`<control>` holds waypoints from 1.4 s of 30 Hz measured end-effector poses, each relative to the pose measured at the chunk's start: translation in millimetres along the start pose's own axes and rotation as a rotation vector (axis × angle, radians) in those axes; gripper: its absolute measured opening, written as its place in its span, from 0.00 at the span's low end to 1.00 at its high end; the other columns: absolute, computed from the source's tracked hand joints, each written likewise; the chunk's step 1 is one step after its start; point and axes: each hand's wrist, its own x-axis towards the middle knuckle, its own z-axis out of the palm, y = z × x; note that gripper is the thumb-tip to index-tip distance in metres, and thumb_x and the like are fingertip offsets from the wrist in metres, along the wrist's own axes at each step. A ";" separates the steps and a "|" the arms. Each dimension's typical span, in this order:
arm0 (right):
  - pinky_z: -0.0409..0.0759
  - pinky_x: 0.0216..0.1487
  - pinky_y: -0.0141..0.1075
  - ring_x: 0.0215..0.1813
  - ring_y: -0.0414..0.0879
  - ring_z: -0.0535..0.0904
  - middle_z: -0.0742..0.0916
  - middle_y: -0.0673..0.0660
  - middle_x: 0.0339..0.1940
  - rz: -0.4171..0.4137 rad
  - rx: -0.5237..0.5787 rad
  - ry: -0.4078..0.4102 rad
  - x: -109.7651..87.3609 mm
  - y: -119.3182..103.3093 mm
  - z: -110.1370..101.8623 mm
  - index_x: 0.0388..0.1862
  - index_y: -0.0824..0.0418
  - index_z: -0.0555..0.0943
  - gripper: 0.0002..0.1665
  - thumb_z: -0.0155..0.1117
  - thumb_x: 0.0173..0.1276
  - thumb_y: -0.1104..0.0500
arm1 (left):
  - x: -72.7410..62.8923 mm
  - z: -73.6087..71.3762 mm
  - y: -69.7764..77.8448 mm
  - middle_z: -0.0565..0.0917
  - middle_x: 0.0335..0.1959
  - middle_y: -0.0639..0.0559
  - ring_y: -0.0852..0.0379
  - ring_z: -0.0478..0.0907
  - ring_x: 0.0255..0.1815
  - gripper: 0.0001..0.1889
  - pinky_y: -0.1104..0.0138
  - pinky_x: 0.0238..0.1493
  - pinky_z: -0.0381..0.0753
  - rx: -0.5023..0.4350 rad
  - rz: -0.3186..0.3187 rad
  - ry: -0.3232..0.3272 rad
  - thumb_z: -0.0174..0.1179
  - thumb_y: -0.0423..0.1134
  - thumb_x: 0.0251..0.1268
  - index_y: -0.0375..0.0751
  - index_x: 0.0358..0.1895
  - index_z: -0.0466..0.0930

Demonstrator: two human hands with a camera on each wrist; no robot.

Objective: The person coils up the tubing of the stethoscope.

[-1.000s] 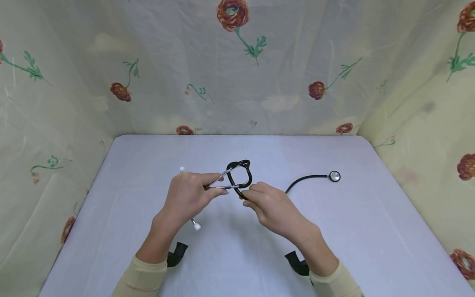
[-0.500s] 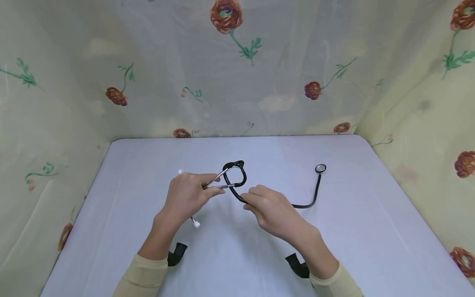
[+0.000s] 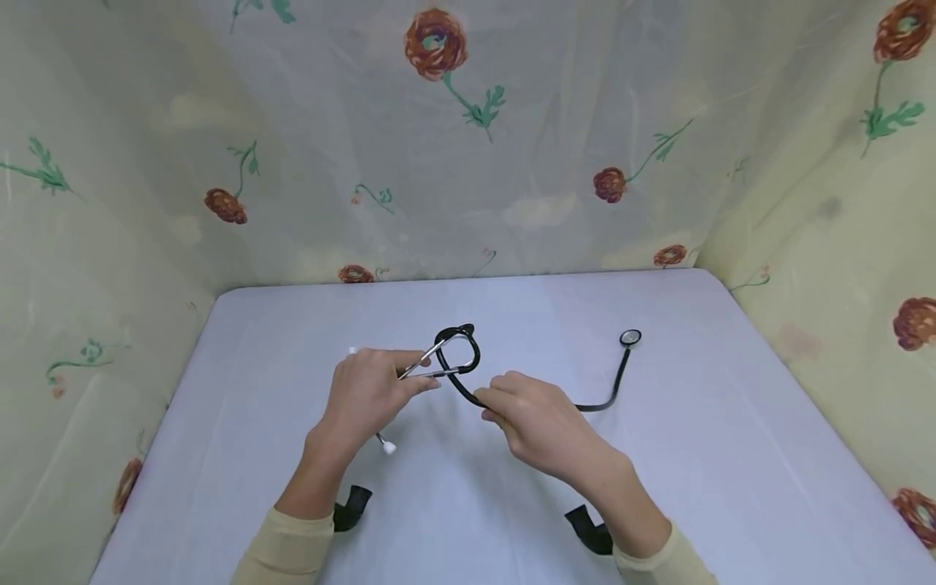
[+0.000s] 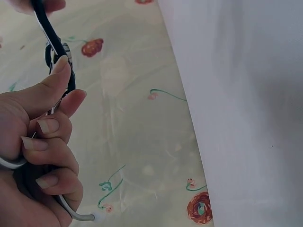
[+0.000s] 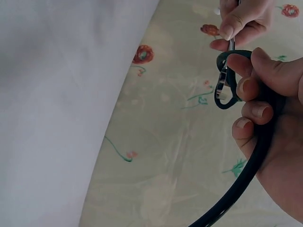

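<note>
A stethoscope hangs between the hands, its black tubing (image 3: pixel 478 354) looped around the metal ear tubes in the head view. My left hand (image 3: pixel 366 394) grips those ear tubes, fingers curled around them in the left wrist view, where a bent metal end (image 4: pixel 78 215) pokes out below. One white ear tip (image 3: pixel 388 448) shows under the hand, another just above it. My right hand (image 3: pixel 544 422) holds the tubing below the loop, fingers wrapped round it. From there the tube (image 5: pixel 242 184) runs out of the palm to the round chest piece (image 3: pixel 630 338) on the right.
A white-covered table (image 3: pixel 731 455) lies beneath the hands. Flowered curtains (image 3: pixel 307 122) enclose it at the back and both sides. Black curved pieces, one by the left wrist (image 3: pixel 353 509) and one by the right (image 3: pixel 589 532), stick out near the sleeves.
The chest piece has swung left and its tube now sags in a bend by the right hand. The loop has shifted slightly left. Both hands keep their holds.
</note>
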 end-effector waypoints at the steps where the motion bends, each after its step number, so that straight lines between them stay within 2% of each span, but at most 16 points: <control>1: 0.73 0.32 0.27 0.33 0.36 0.72 0.79 0.43 0.28 -0.002 0.000 -0.003 0.0 -0.3 0.1 0.43 0.54 0.86 0.07 0.68 0.66 0.61 | -0.5 1.3 -0.6 0.77 0.11 0.64 0.63 0.54 0.15 0.18 0.69 0.18 0.52 0.001 -0.007 -0.006 0.71 0.55 0.55 0.59 0.49 0.89; 5: 0.71 0.31 0.26 0.32 0.36 0.71 0.77 0.42 0.26 -0.018 0.005 -0.010 0.0 -1.9 0.9 0.40 0.54 0.85 0.05 0.69 0.66 0.61 | -3.7 6.7 -2.2 0.74 0.10 0.66 0.62 0.53 0.15 0.19 0.69 0.18 0.51 -0.006 -0.030 -0.034 0.72 0.55 0.55 0.58 0.50 0.88; 9: 0.72 0.32 0.27 0.32 0.36 0.72 0.78 0.43 0.26 -0.049 -0.001 0.018 1.2 -2.3 0.8 0.39 0.55 0.86 0.05 0.70 0.65 0.61 | -6.0 9.1 -2.6 0.72 0.09 0.66 0.63 0.53 0.15 0.19 0.69 0.18 0.51 -0.008 -0.038 -0.051 0.72 0.55 0.54 0.58 0.50 0.88; 15: 0.73 0.33 0.27 0.32 0.36 0.73 0.80 0.43 0.27 -0.094 -0.004 0.055 2.8 -2.0 -1.7 0.35 0.55 0.86 0.03 0.71 0.63 0.62 | -8.8 12.5 -2.3 0.85 0.20 0.63 0.62 0.60 0.17 0.20 0.68 0.22 0.56 -0.013 -0.038 -0.094 0.73 0.55 0.52 0.58 0.50 0.88; 17: 0.74 0.33 0.27 0.33 0.36 0.74 0.81 0.43 0.27 -0.109 -0.003 0.064 3.2 -2.2 -2.9 0.35 0.54 0.86 0.03 0.71 0.63 0.62 | -10.3 14.7 -2.8 0.85 0.21 0.64 0.63 0.60 0.16 0.21 0.68 0.23 0.57 -0.017 -0.031 -0.117 0.73 0.55 0.52 0.58 0.50 0.88; 20: 0.76 0.34 0.28 0.34 0.37 0.76 0.82 0.44 0.29 -0.129 -0.004 0.078 4.3 -2.1 -5.4 0.36 0.55 0.86 0.04 0.71 0.63 0.63 | -12.3 16.1 -3.3 0.81 0.16 0.66 0.63 0.57 0.15 0.21 0.68 0.23 0.57 -0.028 -0.022 -0.140 0.73 0.55 0.51 0.57 0.51 0.88; 23: 0.76 0.35 0.27 0.34 0.36 0.75 0.83 0.44 0.29 -0.140 -0.004 0.090 6.3 -1.4 -8.3 0.36 0.56 0.87 0.04 0.71 0.63 0.63 | -13.1 15.1 -3.4 0.78 0.14 0.68 0.65 0.57 0.14 0.20 0.69 0.22 0.56 -0.038 0.007 -0.145 0.73 0.55 0.51 0.57 0.49 0.89; 27: 0.74 0.34 0.26 0.32 0.36 0.72 0.81 0.44 0.27 -0.167 0.004 0.126 9.1 1.9 -11.5 0.36 0.55 0.87 0.05 0.73 0.61 0.62 | -14.2 11.9 -3.2 0.74 0.12 0.70 0.69 0.59 0.14 0.15 0.72 0.21 0.57 -0.042 0.080 -0.170 0.72 0.55 0.53 0.59 0.44 0.90; 29: 0.73 0.33 0.26 0.32 0.36 0.72 0.79 0.44 0.26 -0.194 0.006 0.156 11.0 4.3 -12.9 0.35 0.55 0.86 0.05 0.74 0.60 0.61 | -14.8 10.0 -3.3 0.75 0.12 0.70 0.70 0.60 0.14 0.13 0.72 0.20 0.58 -0.044 0.107 -0.186 0.72 0.55 0.53 0.59 0.42 0.90; 34: 0.71 0.32 0.25 0.30 0.36 0.71 0.78 0.44 0.25 -0.247 0.016 0.217 16.6 10.0 -16.7 0.34 0.55 0.86 0.05 0.74 0.60 0.60 | -16.1 5.9 -3.3 0.83 0.21 0.69 0.71 0.63 0.16 0.15 0.72 0.22 0.63 -0.086 0.147 -0.233 0.71 0.55 0.55 0.60 0.45 0.89; 38: 0.69 0.31 0.24 0.30 0.35 0.69 0.77 0.43 0.24 -0.253 0.047 0.225 18.4 13.0 -19.6 0.34 0.55 0.86 0.05 0.74 0.59 0.58 | -17.6 4.9 -2.1 0.85 0.23 0.68 0.71 0.63 0.16 0.14 0.72 0.25 0.65 -0.116 0.196 -0.263 0.69 0.56 0.57 0.62 0.46 0.89; 42: 0.70 0.32 0.24 0.32 0.35 0.70 0.79 0.43 0.26 -0.240 0.093 0.222 18.5 14.8 -20.8 0.34 0.55 0.86 0.05 0.73 0.60 0.58 | -19.3 4.7 -0.5 0.87 0.28 0.71 0.72 0.63 0.16 0.16 0.73 0.23 0.65 -0.147 0.223 -0.280 0.69 0.55 0.57 0.62 0.49 0.88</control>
